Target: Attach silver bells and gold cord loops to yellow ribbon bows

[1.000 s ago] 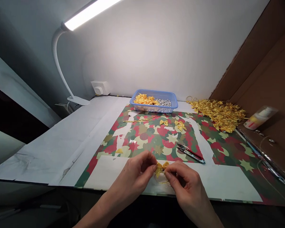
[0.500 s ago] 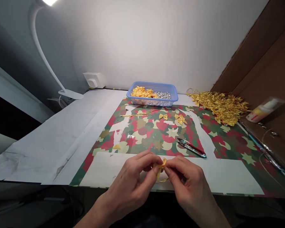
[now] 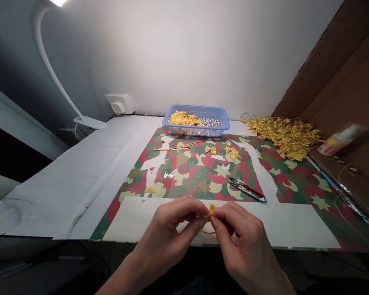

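A small yellow ribbon bow [image 3: 211,208] is pinched between my two hands, just above the white strip at the table's front edge. My left hand [image 3: 175,233] grips its left side with thumb and forefinger. Thumb and forefinger of my right hand [image 3: 240,233] close on the right side. Below the bow hangs a loop of thin gold cord [image 3: 208,232]. My fingertips hide part of the bow and where the cord joins it. Thread snips [image 3: 247,190] with red and dark handles lie just beyond my right hand.
A blue basket [image 3: 197,107] at the back holds yellow bows and silver bells. Loose bows [image 3: 233,153] and gold cords [image 3: 178,147] lie on the patterned sheet. At the right are a heap of finished-looking bows [image 3: 285,137] and a spray bottle [image 3: 341,140]. A lamp [image 3: 60,84] stands left.
My fingers have shifted slightly on the bow, whose upper loop now stands more upright. A dark round bit seen below it earlier is out of sight. The view has moved a little.
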### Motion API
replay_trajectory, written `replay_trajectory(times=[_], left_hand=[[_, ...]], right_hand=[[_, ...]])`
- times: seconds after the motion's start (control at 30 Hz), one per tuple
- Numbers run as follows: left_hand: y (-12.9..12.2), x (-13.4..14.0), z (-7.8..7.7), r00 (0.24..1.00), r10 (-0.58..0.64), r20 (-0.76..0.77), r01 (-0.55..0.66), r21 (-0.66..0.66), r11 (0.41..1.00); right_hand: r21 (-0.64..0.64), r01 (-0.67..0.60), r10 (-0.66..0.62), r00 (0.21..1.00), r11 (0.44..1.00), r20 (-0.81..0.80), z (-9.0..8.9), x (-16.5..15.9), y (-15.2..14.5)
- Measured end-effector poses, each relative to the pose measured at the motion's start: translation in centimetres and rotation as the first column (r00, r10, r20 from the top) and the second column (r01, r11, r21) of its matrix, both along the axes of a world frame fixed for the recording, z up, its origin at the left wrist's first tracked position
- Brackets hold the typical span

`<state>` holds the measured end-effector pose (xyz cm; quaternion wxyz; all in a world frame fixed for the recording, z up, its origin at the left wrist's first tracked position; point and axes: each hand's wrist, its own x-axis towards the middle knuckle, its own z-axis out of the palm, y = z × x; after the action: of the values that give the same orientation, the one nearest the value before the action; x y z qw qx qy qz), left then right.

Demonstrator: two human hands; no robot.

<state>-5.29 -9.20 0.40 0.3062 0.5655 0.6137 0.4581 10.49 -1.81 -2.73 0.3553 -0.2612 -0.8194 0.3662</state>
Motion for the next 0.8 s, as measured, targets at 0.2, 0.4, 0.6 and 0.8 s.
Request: replay_trajectory(times=[0.2,0.4,0.6,0.8], left_hand=[[-0.25,0.03,0.04,0.999,-0.028,0.021,0.029,-0.020,0.999],[-0.42,0.14,0.24,1.000,-0.015,-0.006,0.015,-0.007,1.000],[-0.51,0.17,0.16,1.000,0.001,-0.019,-0.001,-0.015,1.000],[-0.45,-0.02,0.37,0.998,0.003,0.071,0.000,-0.042,0.999]], right_hand=[[-0.007,-0.001,0.001,1.000,1.000,-0.019,0.19,-0.10,0.02],[0.014,0.009,-0.009,0.999,1.000,-0.035,0.42,-0.20,-0.02],[0.025,0.027,-0.026,0.999,0.999,-0.019,0.40,-0.23,-0.30],[0.049,0.036,-0.035,0.999,0.998,-0.018,0.45,-0.19,-0.49]])
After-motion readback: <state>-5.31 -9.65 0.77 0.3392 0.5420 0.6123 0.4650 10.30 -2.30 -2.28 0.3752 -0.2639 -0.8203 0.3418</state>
